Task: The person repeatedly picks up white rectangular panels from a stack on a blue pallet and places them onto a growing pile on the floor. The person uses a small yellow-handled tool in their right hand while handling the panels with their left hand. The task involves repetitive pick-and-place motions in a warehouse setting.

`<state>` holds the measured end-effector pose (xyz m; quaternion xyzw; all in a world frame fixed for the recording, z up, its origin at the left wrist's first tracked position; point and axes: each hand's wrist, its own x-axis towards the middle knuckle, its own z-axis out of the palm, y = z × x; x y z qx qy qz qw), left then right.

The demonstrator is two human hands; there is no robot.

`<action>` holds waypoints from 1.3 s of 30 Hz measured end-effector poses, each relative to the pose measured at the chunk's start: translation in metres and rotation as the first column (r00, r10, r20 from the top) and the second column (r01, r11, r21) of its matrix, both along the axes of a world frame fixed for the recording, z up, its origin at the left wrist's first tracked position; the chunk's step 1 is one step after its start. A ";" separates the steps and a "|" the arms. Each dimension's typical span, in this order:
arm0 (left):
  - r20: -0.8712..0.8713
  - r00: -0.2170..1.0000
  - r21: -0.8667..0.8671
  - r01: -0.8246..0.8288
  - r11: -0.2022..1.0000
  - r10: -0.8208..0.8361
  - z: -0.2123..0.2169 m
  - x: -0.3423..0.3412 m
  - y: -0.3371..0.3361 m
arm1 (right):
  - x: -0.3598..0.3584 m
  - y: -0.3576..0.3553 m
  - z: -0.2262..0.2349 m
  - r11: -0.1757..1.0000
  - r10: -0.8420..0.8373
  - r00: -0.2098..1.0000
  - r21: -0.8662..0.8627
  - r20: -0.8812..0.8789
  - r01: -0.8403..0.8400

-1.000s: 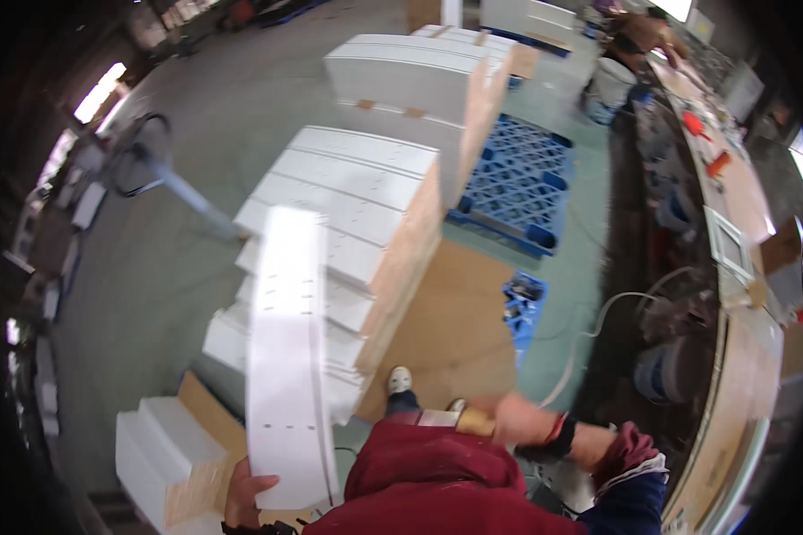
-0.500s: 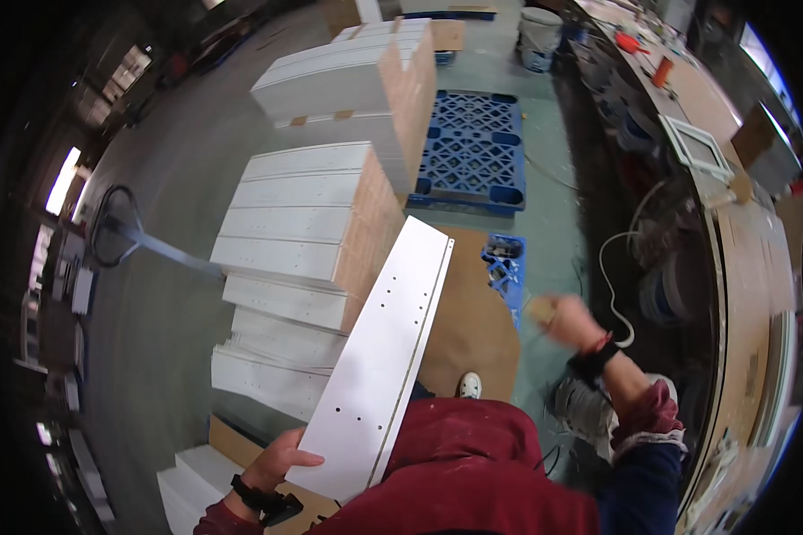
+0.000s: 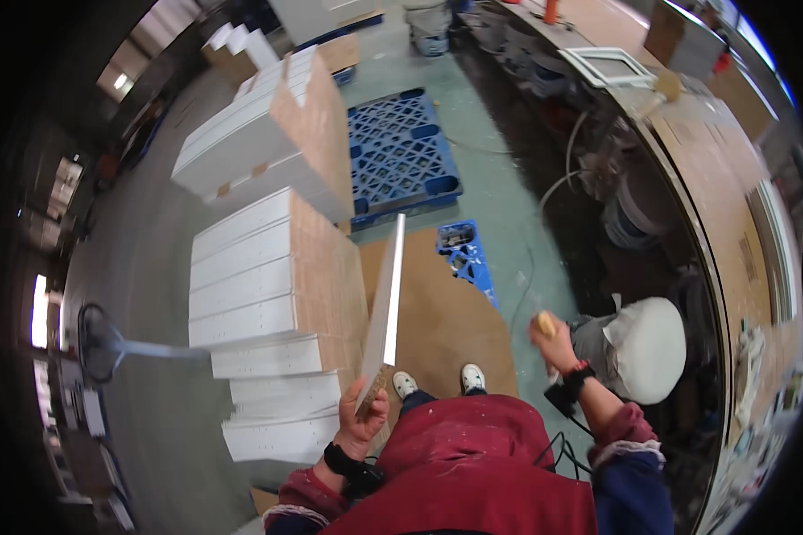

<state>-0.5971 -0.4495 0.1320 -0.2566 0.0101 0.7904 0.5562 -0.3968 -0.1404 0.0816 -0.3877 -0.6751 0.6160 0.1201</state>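
My left hand (image 3: 359,426) grips the lower end of a white board (image 3: 394,303), which stands tilted up in front of me. The board is turned nearly edge-on, so a narrow bright white edge faces me, and its lower end shows bare brown core. Out to the right, my right hand (image 3: 558,348) is closed round a small yellowish block (image 3: 545,323); its exact kind is too small to make out. That hand is apart from the board, near a white-covered round seat or bucket (image 3: 656,348).
Stacked white boards (image 3: 241,276) rise on the left, with a larger stack (image 3: 241,152) behind. A blue plastic pallet (image 3: 401,160) lies ahead, beyond brown sheeting (image 3: 455,325). A long workbench (image 3: 714,196) runs along the right. Cables trail over the floor. A pallet-jack handle (image 3: 143,346) sticks out left.
The board has turned from its drilled white face to nearly edge-on. My left hand has moved right and up with it. The view has swung to the right.
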 end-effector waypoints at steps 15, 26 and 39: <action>-0.489 0.725 -0.609 0.115 0.785 -0.485 0.095 0.000 -0.073 | -0.041 -0.016 -0.015 0.833 0.464 0.868 0.420 -0.176 -0.360; -0.636 0.715 -0.750 -0.486 0.448 -0.290 0.161 0.102 -0.156 | -0.059 -0.040 -0.097 0.679 0.694 0.702 0.180 0.161 -0.712; -0.764 0.640 -0.641 -0.767 -0.014 -0.077 0.111 0.133 -0.227 | -0.145 -0.114 -0.131 0.537 0.789 0.556 0.146 0.263 -0.831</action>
